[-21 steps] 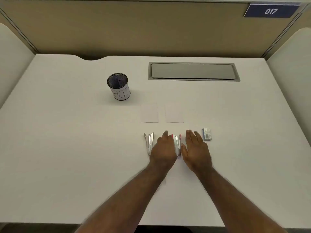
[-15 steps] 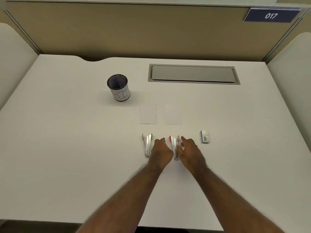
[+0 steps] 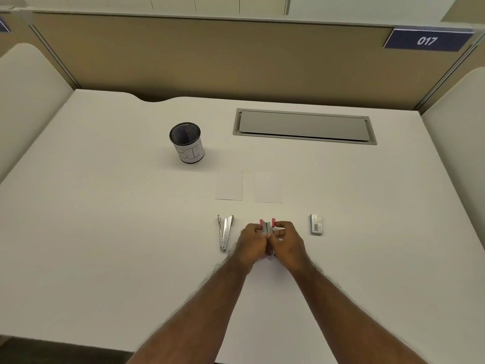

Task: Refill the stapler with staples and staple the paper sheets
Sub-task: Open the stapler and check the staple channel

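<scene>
Both hands, left (image 3: 250, 243) and right (image 3: 287, 243), cover most of the red-tipped metal stapler (image 3: 267, 227). The small grey staple box's (image 3: 316, 224) label print is too small to read. The white worktop's (image 3: 105, 232) near edge is cut off.

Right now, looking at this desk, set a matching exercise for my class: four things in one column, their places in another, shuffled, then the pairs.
Things:
1. mesh cup
2. staple box
3. silver stapler
4. pink stapler

Places:
A. between both hands
B. right of the hands
C. left of the hands, lying open
D. far left, beyond the paper sheets

Pairs: 1-D, 2-B, 3-C, 4-A
</scene>
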The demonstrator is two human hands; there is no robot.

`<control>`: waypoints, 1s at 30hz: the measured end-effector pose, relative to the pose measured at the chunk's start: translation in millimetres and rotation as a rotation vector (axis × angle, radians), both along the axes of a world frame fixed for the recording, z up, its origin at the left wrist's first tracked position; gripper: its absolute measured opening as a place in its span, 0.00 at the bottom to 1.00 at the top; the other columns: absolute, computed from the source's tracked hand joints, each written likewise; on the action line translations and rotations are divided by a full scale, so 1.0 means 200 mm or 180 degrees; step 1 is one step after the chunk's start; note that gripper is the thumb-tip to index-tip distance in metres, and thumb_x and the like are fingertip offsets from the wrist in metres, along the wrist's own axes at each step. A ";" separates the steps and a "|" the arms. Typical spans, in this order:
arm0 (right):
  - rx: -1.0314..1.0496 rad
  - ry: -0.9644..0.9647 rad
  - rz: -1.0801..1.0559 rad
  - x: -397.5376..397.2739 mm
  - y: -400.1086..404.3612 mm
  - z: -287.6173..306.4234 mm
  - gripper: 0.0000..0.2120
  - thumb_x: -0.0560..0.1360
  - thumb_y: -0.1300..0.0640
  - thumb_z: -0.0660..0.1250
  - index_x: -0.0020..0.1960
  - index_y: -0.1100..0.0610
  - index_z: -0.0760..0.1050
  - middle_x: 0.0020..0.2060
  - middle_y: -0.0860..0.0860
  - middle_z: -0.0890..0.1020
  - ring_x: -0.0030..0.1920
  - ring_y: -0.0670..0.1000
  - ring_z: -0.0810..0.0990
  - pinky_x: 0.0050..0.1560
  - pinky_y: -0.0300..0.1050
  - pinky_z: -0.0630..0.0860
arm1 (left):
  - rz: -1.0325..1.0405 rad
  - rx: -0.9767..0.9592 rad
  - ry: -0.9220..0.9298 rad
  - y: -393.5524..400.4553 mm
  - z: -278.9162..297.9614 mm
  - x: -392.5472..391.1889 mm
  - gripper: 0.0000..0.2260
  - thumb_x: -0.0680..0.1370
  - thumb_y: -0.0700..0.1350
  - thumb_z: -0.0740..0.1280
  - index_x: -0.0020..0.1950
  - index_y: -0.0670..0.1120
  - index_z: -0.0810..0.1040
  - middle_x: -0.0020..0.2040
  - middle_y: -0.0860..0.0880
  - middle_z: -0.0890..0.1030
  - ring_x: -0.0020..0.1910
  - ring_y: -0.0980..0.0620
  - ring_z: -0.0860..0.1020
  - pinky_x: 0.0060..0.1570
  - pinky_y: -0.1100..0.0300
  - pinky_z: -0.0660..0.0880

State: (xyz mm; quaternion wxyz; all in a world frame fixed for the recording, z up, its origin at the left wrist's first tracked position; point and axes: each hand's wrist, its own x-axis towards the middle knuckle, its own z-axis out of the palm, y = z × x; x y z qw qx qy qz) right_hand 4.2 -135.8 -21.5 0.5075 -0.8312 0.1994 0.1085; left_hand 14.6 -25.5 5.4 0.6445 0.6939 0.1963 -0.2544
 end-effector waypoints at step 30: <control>0.1023 0.0101 0.0295 0.11 -0.11 0.22 0.02 0.75 0.59 0.69 0.43 0.54 0.78 0.44 0.55 0.80 0.39 0.53 0.85 0.37 0.45 0.81 | -0.0162 -0.0953 -0.0286 0.24 0.04 0.04 0.06 0.83 0.44 0.59 0.53 0.43 0.73 0.49 0.44 0.79 0.49 0.47 0.82 0.48 0.56 0.81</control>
